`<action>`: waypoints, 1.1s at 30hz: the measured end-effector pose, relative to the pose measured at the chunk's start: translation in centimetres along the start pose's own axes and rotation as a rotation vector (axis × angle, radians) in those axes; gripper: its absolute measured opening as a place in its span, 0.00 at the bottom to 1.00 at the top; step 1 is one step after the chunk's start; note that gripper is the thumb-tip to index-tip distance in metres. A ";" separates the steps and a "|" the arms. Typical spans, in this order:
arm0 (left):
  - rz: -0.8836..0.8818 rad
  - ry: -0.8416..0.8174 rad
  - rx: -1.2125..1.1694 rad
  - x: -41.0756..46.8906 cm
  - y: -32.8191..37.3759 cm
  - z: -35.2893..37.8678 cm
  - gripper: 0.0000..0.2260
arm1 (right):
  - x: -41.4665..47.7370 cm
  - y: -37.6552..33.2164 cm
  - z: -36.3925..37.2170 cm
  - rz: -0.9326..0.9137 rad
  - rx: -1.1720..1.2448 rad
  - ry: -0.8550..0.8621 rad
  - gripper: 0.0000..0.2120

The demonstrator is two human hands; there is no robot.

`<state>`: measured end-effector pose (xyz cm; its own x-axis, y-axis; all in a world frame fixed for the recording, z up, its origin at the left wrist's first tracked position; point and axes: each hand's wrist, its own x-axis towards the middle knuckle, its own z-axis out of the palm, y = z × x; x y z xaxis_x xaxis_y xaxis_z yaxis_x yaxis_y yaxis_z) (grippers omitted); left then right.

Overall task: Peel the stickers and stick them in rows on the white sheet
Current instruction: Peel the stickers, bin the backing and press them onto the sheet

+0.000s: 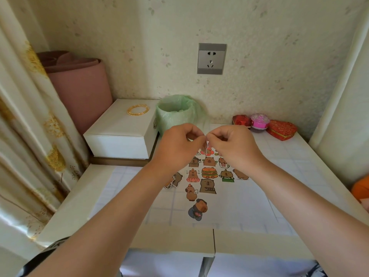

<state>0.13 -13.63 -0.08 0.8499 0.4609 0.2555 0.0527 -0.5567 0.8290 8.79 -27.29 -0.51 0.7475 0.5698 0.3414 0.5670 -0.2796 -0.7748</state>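
**Soft daylight, bent edges**

The room is bright and even, with warm light filtering through the curtain [24, 120] at nine o'clock. Shadows under the forearms are faint. The white sheet [235, 198] washes out pale, its grid barely readable. Wide-angle distortion bows the walls toward the edges. Fine detail stays slightly soft throughout.

Landmark: the white sheet [229, 198]. Near side and right part of it lie bare; we see open passage there. Its far middle is taken by stuck stickers [207, 176]. Our hands [205, 145] hang together above its far edge. Left of the sheet a loose sticker pile [172, 181], then a white box [121, 132]. Beyond the sheet, a green-lined bin [177, 112]. Far right of it, red heart boxes [279, 128] against the wall.
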 end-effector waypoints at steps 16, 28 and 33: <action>-0.246 -0.051 -0.200 0.5 0.0 -0.7 0.04 | -0.1 0.2 0.8 -0.070 -0.108 0.068 0.07; -0.162 -0.079 -0.156 0.6 -0.9 -2.9 0.04 | 0.8 -1.4 2.4 0.024 0.074 0.026 0.06; -0.112 -0.001 0.131 1.0 -2.1 -5.4 0.04 | 2.1 -1.9 3.8 0.054 0.070 0.060 0.08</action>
<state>-1.98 -8.26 1.16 0.8354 0.5245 0.1647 0.2152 -0.5876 0.7800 8.01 -22.64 -0.32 0.7971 0.5071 0.3278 0.5011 -0.2526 -0.8277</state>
